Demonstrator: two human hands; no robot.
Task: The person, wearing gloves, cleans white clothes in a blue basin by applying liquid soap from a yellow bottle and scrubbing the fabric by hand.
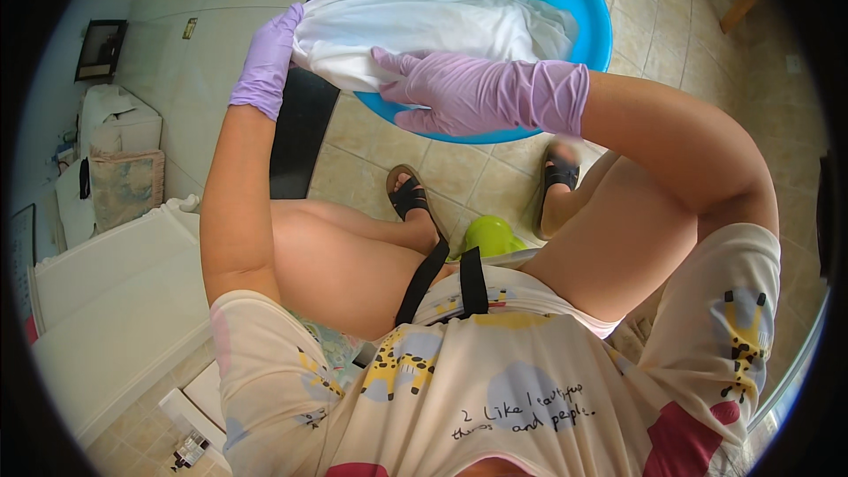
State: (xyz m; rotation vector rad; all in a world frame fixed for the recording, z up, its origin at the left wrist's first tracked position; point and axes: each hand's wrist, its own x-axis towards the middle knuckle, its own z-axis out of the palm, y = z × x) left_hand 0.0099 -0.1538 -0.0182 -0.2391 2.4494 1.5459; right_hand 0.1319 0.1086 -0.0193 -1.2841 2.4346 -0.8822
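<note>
A white cloth (pixel 424 25) is stretched across a round blue basin (pixel 594 0), its right part hanging down into the basin. My left hand (pixel 272 57), in a thin lilac glove, is closed on the cloth's left end, out past the basin's rim. Against the near side of the cloth lies my right hand (pixel 468 93), gloved the same way, its fingers spread and pointing left. Some water-like blue-green shows in the basin behind the cloth.
Below the basin the floor is beige tile (pixel 353 137), with my sandalled feet (pixel 408 193) on it. A bright green plastic thing (pixel 488 237) stands between my legs. To the left are a black strip (pixel 305 124), a white cabinet (pixel 106 283) and a cushioned seat (pixel 128 185).
</note>
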